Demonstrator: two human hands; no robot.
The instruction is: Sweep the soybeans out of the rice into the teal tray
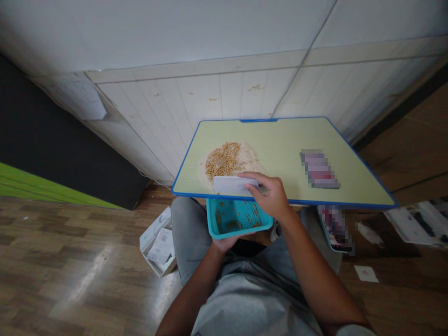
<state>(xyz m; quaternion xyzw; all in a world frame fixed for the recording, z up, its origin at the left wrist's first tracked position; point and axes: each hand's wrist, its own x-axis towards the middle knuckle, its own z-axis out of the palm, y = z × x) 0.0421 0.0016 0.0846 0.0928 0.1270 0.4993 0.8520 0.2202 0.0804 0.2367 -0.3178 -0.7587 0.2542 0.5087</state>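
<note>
My right hand grips a flat white rectangular scraper, its long edge at the near side of a pile on the low table. The pile holds yellow soybeans next to pale grains that look like rice. Below the table's front edge, my left hand holds a turquoise plastic basket from underneath; most of its fingers are hidden. Several soybeans lie scattered on the basket's bottom.
A pixelated phone-like object lies on the table's right side, and another is by my right leg. An open white box with papers stands on the wooden floor at left. The wall rises behind the table.
</note>
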